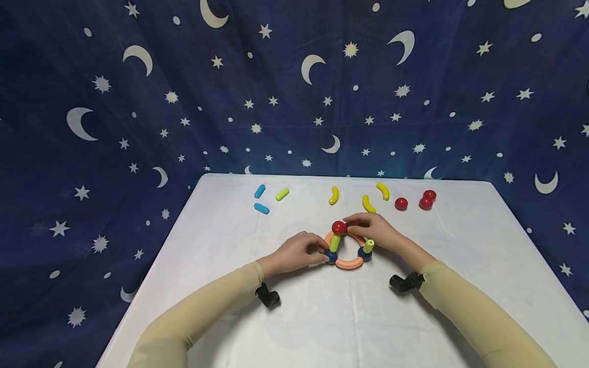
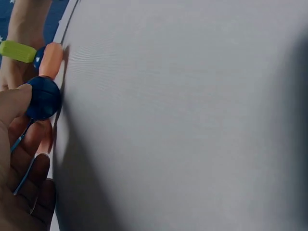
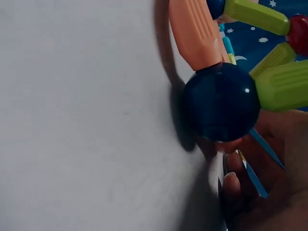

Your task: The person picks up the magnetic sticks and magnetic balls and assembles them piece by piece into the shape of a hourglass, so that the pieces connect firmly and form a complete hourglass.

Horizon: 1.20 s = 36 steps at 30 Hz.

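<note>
A ring of orange curved rods [image 1: 349,263] and dark blue balls lies on the white table, part of a ball-and-rod building toy. My left hand [image 1: 301,251] pinches the left blue ball [image 2: 44,98] between thumb and fingers. From that ball a green rod [image 1: 334,243] leans up to a red ball [image 1: 338,227]; a second green rod [image 3: 274,62] also meets the red ball. My right hand [image 1: 375,230] grips the ring at its back, where its fingertips are partly hidden. The right front blue ball [image 3: 221,102] carries another green rod [image 1: 369,246], its top end free.
Toward the back left lie blue rods [image 1: 261,208] and a green rod [image 1: 282,194]. Several yellow curved rods [image 1: 334,196] lie behind the ring. Three red balls [image 1: 401,204] sit at the back right. A star-patterned cloth [image 1: 276,92] hangs beyond the table's edge.
</note>
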Motion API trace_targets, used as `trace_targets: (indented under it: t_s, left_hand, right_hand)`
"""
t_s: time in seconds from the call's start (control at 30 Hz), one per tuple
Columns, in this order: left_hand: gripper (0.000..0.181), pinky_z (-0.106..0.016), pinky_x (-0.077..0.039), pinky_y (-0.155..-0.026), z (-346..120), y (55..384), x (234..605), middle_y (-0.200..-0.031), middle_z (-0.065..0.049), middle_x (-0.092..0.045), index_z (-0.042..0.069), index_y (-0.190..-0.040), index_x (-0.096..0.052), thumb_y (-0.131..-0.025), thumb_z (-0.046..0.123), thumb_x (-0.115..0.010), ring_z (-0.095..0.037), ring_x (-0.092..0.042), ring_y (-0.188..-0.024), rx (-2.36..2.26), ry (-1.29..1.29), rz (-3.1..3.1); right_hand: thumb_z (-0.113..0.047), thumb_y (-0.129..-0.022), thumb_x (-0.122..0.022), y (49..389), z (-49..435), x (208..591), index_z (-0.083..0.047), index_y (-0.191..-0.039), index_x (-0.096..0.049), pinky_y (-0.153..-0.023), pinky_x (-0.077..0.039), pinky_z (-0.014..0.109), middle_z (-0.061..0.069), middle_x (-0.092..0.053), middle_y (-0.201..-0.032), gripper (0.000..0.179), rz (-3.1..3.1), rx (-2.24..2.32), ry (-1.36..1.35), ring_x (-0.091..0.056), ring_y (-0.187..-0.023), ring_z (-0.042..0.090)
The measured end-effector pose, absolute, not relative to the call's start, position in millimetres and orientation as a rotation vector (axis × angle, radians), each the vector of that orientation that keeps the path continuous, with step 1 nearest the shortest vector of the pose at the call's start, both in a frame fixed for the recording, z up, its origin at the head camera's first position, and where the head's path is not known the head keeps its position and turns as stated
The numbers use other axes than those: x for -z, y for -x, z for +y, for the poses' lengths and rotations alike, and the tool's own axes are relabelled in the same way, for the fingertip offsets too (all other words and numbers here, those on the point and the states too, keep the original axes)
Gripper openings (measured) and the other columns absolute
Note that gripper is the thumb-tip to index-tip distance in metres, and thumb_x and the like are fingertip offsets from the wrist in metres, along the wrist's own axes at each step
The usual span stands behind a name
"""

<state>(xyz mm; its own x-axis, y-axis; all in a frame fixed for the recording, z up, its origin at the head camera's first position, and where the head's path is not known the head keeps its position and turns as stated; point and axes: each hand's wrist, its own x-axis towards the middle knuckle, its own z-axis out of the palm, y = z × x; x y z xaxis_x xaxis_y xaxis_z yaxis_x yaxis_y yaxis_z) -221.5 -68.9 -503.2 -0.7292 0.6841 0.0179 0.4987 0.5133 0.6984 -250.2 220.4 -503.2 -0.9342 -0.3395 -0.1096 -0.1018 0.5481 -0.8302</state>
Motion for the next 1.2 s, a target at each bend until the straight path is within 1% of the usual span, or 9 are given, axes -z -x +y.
trace_targets:
  t_s: [0.1, 0.23, 0.4, 0.57, 0.67, 0.8, 0.97, 1.1, 1.2]
  left_hand:
    - [0.026, -0.026, -0.049, -0.088, -66.5, 223.0, 501.1, -0.103, 0.016, -0.068, 0.021, -0.118, -0.072, -0.095, 0.034, -0.075, -0.006, -0.060, -0.098, -1.155, -0.901, 2.444]
    - [0.040, -0.029, -0.051, -0.089, -63.7, 226.4, 496.6, -0.105, 0.011, -0.068, 0.014, -0.131, -0.067, -0.097, 0.035, -0.073, -0.009, -0.062, -0.097, -1.354, -0.781, 2.369]
    - [0.048, -0.032, -0.050, -0.093, -58.0, 230.7, 492.7, -0.112, 0.008, -0.068, 0.015, -0.141, -0.060, -0.099, 0.034, -0.070, -0.011, -0.062, -0.102, -1.474, -0.761, 2.304]
    - [0.048, -0.032, -0.050, -0.095, -53.3, 231.5, 491.9, -0.113, 0.006, -0.067, 0.018, -0.142, -0.060, -0.098, 0.035, -0.071, -0.012, -0.061, -0.105, -1.507, -0.766, 2.260]
    - [0.046, -0.032, -0.049, -0.095, -50.3, 232.0, 492.5, -0.115, 0.006, -0.066, 0.018, -0.140, -0.061, -0.098, 0.034, -0.071, -0.013, -0.060, -0.105, -1.519, -0.765, 2.256]
    - [0.042, -0.032, -0.049, -0.096, -48.7, 232.9, 493.4, -0.118, 0.007, -0.066, 0.018, -0.137, -0.064, -0.099, 0.034, -0.071, -0.012, -0.060, -0.106, -1.528, -0.765, 2.257]
    - [0.042, -0.033, -0.049, -0.096, -46.9, 233.5, 494.7, -0.122, 0.009, -0.065, 0.020, -0.138, -0.064, -0.099, 0.035, -0.070, -0.012, -0.059, -0.109, -1.536, -0.780, 2.255]
    - [0.040, -0.033, -0.050, -0.095, -44.8, 233.9, 495.1, -0.120, 0.009, -0.066, 0.021, -0.136, -0.065, -0.099, 0.035, -0.071, -0.013, -0.060, -0.109, -1.545, -0.796, 2.252]
    - [0.039, -0.033, -0.050, -0.094, -43.0, 234.1, 495.0, -0.118, 0.008, -0.066, 0.020, -0.135, -0.066, -0.099, 0.033, -0.071, -0.015, -0.060, -0.108, -1.548, -0.804, 2.254]
  right_hand:
    - [-0.031, -0.100, -0.068, 242.5, 229.0, 503.9, -0.012, -0.132, -0.069, -0.102, -0.049, 0.048, 0.007, -0.069, -0.127, 0.037, 2.560, 1.356, 0.321, -0.062, -0.119, 0.027]
    - [-0.028, -0.101, -0.067, 226.7, 241.8, 500.5, -0.012, -0.130, -0.070, -0.099, -0.050, 0.049, 0.005, -0.071, -0.123, 0.033, 2.601, 1.377, 0.265, -0.063, -0.116, 0.027]
    - [-0.021, -0.101, -0.066, 204.2, 255.5, 490.8, -0.012, -0.130, -0.069, -0.097, -0.048, 0.045, 0.003, -0.072, -0.123, 0.030, 2.589, 1.403, 0.303, -0.060, -0.120, 0.027]
    - [-0.019, -0.097, -0.071, 185.8, 259.1, 486.3, -0.015, -0.131, -0.068, -0.096, -0.050, 0.032, 0.003, -0.068, -0.129, 0.034, 2.513, 1.448, 0.378, -0.057, -0.123, 0.028]
    - [-0.022, -0.095, -0.074, 179.4, 258.3, 486.7, -0.015, -0.130, -0.069, -0.093, -0.050, 0.028, 0.003, -0.067, -0.128, 0.036, 2.485, 1.471, 0.383, -0.057, -0.121, 0.028]
    - [-0.028, -0.094, -0.077, 178.1, 254.7, 488.9, -0.015, -0.125, -0.071, -0.090, -0.051, 0.030, 0.001, -0.069, -0.123, 0.035, 2.508, 1.472, 0.357, -0.059, -0.116, 0.026]
    - [-0.032, -0.094, -0.077, 181.2, 250.5, 491.1, -0.014, -0.123, -0.072, -0.092, -0.051, 0.035, -0.001, -0.070, -0.120, 0.035, 2.544, 1.451, 0.336, -0.059, -0.113, 0.024]
    - [-0.035, -0.093, -0.077, 183.8, 245.2, 490.4, -0.013, -0.125, -0.072, -0.092, -0.051, 0.041, -0.001, -0.069, -0.119, 0.039, 2.549, 1.434, 0.329, -0.059, -0.111, 0.024]
    - [-0.036, -0.093, -0.077, 185.8, 240.3, 489.3, -0.016, -0.124, -0.072, -0.091, -0.051, 0.042, -0.001, -0.069, -0.116, 0.037, 2.550, 1.426, 0.323, -0.060, -0.107, 0.024]
